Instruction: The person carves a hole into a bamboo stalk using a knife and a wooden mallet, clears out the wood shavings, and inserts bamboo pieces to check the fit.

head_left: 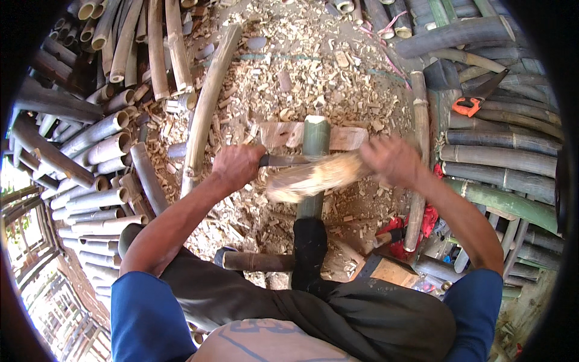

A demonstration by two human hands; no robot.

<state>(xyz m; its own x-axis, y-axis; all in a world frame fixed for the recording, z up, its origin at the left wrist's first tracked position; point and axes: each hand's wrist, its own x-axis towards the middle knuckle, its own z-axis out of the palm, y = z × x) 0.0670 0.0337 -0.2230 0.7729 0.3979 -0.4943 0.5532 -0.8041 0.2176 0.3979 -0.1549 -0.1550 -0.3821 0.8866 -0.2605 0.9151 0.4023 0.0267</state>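
Observation:
My left hand (237, 166) is closed round the dark handle of a knife (286, 160), whose blade lies across a green bamboo pole (316, 137). A thick, pale wooden club (319, 177), smeared by motion, is gripped at its right end by my right hand (393, 160). It passes over the bamboo just on my side of the blade and hides part of the pole. The bamboo's far end rests on a wooden block (281, 134). By the near end of the pole is my foot in a black sock (309, 238).
Wood chips (289, 66) cover the ground. Bamboo lengths are stacked at left (108, 148) and right (500, 157). An orange-handled saw (468, 107) lies on the right stack. Long poles (208, 108) lie either side of me. A wooden box (386, 271) sits near my right knee.

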